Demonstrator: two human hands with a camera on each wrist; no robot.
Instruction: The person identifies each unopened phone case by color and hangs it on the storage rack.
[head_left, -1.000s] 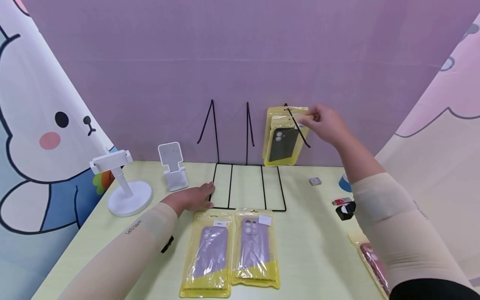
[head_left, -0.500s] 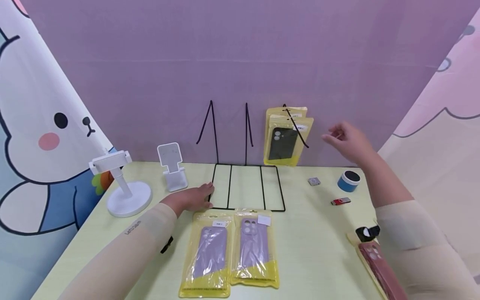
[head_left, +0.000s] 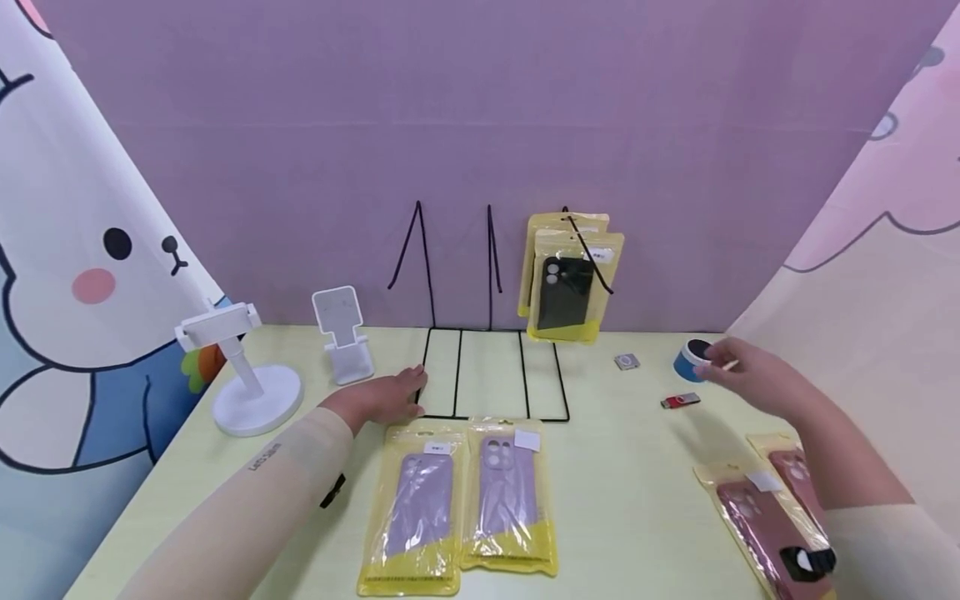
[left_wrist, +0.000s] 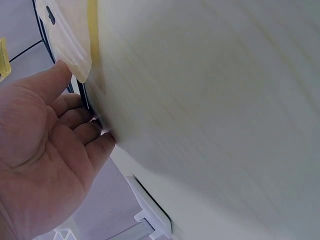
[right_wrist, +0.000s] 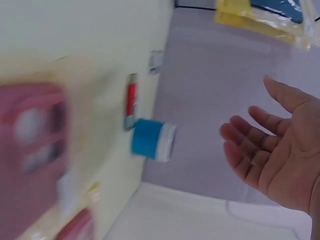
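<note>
I count two lilac phone cases in clear, yellow-edged plastic packets (head_left: 462, 502) lying side by side near me at the centre of the table. Two more such packets holding black phone cases (head_left: 567, 279) hang on the far black wire rack (head_left: 489, 367), one in front of the other. Two packets with dark pink cases (head_left: 772, 517) lie at the near right. I see two white plastic phone stands (head_left: 296, 354) on the far left. On the far right there is one small blue cylinder with a dark top (head_left: 688, 358), one red flat stick-shaped thing (head_left: 680, 401) and one small grey square thing (head_left: 627, 362).
</note>
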